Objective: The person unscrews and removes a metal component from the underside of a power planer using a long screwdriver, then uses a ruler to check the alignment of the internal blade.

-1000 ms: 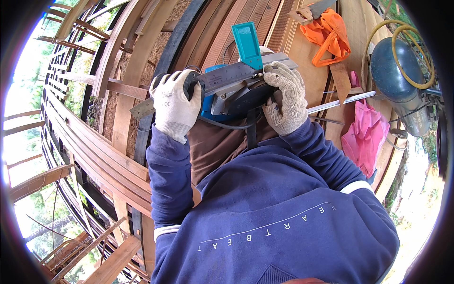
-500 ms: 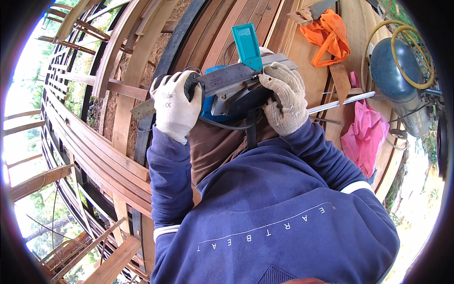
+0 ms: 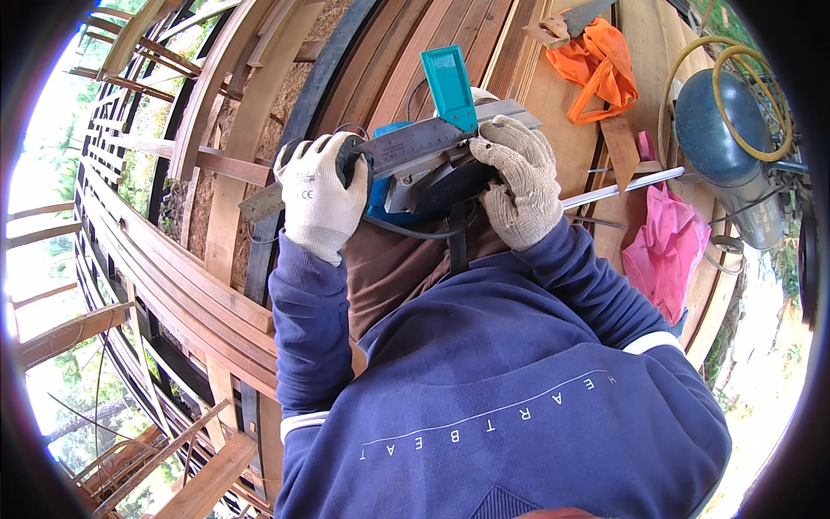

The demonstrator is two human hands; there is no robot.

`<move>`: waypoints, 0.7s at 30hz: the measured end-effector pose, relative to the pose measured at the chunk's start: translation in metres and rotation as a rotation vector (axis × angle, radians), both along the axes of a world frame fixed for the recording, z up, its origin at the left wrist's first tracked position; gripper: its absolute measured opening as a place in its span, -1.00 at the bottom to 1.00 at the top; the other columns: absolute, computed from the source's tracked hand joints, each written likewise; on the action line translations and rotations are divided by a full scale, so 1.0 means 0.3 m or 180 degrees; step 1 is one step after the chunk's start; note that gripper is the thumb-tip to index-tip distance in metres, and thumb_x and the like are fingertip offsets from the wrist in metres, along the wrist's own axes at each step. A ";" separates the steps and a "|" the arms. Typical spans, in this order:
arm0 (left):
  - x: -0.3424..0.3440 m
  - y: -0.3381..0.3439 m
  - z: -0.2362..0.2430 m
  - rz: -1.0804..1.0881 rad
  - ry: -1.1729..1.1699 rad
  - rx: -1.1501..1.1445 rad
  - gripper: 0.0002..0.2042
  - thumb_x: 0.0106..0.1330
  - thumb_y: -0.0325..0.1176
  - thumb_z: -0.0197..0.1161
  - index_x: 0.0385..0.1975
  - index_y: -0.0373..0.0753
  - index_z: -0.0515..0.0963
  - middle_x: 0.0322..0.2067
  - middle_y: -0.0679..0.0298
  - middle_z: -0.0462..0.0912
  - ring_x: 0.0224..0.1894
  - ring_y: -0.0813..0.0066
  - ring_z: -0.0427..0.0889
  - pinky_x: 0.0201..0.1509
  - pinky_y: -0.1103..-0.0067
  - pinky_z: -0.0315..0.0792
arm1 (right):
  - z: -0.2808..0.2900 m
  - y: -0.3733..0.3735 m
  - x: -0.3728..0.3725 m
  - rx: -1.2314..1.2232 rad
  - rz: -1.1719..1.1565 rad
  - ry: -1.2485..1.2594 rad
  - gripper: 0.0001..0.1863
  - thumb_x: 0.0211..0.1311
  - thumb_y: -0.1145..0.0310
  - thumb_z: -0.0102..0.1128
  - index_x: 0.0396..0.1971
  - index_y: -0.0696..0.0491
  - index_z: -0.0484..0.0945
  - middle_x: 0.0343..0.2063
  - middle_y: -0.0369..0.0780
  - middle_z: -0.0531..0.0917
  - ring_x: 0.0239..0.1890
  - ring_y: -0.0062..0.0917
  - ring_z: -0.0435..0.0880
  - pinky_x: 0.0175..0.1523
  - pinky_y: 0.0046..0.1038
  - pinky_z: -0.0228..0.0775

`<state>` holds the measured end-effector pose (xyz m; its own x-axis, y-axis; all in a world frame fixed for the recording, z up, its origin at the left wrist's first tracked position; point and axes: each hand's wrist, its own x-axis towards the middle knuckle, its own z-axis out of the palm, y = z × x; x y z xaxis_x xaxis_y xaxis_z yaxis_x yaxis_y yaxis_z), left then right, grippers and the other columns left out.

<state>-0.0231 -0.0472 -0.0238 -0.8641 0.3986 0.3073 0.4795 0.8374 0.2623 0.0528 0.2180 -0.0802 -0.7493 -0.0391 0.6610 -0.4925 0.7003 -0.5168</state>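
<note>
**Two gloved hands on one planer**

Both hands are closed on a blue planer (image 3: 424,177) held upside down at the lap. Left hand (image 3: 318,192) wraps the black front knob; right hand (image 3: 519,177) clamps the rear handle. One teal chute (image 3: 449,76) sticks up. The planer's body is mostly hidden by the gloves. One orange strap (image 3: 601,56) and one pink cloth (image 3: 666,251) lie on the planks (image 3: 553,112).

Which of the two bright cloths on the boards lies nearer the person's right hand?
The pink cloth, just beyond the right hand; the orange cloth lies farther up, beside a hand saw.
</note>
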 end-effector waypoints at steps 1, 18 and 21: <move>0.000 0.000 -0.001 0.0000 0.0011 0.0000 -0.77 0.25 -0.31 0.32 -0.10 -0.08 0.67 -0.19 0.24 0.74 -0.02 0.14 0.64 0.30 0.21 0.27 | 0.002 0.000 0.000 0.0009 0.0006 0.0007 -0.37 -0.30 0.58 0.24 -0.02 0.00 0.67 0.05 -0.08 0.67 0.18 -0.03 0.59 0.28 0.00 0.34; 0.006 0.001 -0.005 -0.0031 0.0029 0.0047 -0.79 0.24 -0.32 0.33 -0.13 -0.10 0.66 -0.20 0.25 0.73 -0.04 0.14 0.64 0.28 0.20 0.27 | -0.008 -0.014 0.004 -0.0118 -0.0071 0.0087 -0.37 -0.26 0.66 0.27 0.00 0.01 0.65 0.01 -0.06 0.68 0.17 -0.04 0.61 0.31 -0.01 0.36; 0.007 0.000 -0.004 -0.0045 0.0044 0.0048 -0.79 0.24 -0.32 0.33 -0.13 -0.10 0.66 -0.20 0.25 0.73 -0.03 0.13 0.64 0.28 0.20 0.27 | -0.008 -0.013 0.005 -0.0117 -0.0071 0.0094 -0.37 -0.26 0.67 0.27 -0.01 0.01 0.65 0.00 -0.05 0.68 0.16 -0.04 0.61 0.30 -0.01 0.36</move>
